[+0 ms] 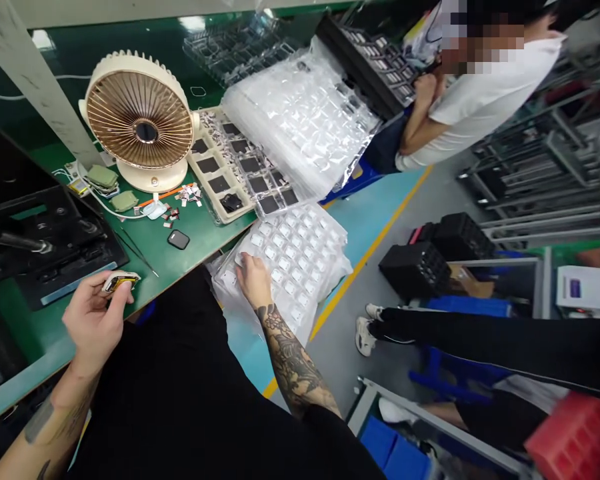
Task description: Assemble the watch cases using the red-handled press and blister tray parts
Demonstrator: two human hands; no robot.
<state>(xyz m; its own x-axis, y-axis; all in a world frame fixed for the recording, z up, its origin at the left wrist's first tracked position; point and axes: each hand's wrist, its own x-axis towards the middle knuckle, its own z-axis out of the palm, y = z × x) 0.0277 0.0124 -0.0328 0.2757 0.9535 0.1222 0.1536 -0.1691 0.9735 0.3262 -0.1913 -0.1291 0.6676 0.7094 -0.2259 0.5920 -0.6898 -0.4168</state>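
Note:
Between the thumb and fingers of my left hand [94, 320] is a small open watch case [122, 281], pale at the rim with yellow and dark parts inside. It is held just over the front edge of the green bench. My right hand [256, 281] reaches down to a clear plastic tray [325, 233] with rows of small white pieces in its pockets. Its fingers are bent together at the tray's left side; whatever is under the fingertips is hidden. On the bench, a dark square watch screen [179, 239] and tweezers [139, 253] lie near my left hand.
A beige fan [143, 127] stands on the bench beside a cream tray [215, 177] of dark squares. Stacked clear trays [300, 113] lean at the back. A black fixture [55, 233] is at left. A co-worker [485, 100] handles a black tray [380, 63] at the upper right.

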